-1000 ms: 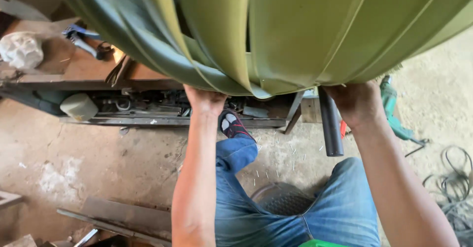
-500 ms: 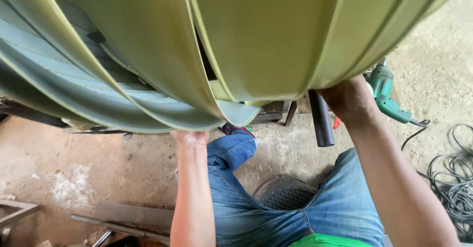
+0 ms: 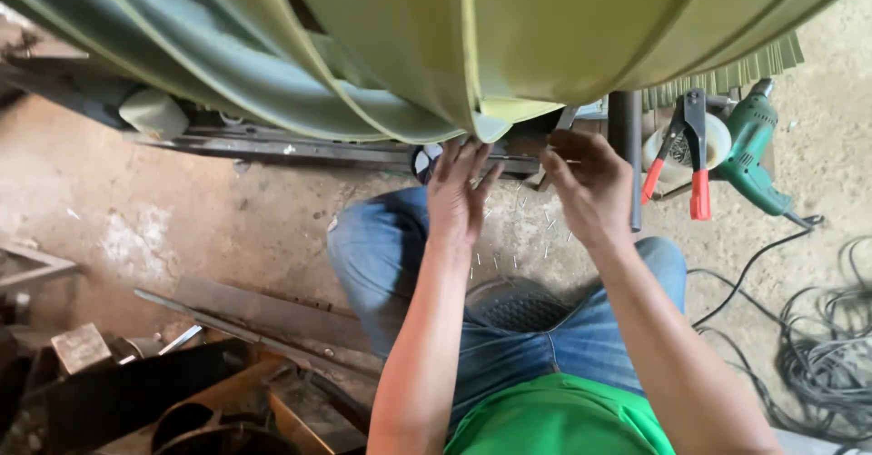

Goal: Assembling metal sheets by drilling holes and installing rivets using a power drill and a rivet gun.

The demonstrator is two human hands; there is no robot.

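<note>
Even, soft daylight fills the scene with faint shadows and no glare, while the near green sheet metal (image 3: 509, 37) looks slightly soft.

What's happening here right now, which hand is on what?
A person in jeans sits on the workshop floor under a big curved green sheet-metal shell. The left hand rests with open fingers against the shell's lower edge, where the folded seams meet. The right hand is raised just beside it, fingers pinched on what looks like a small thin fastener. Red-handled pliers and a green power drill lie to the right, untouched.
</note>
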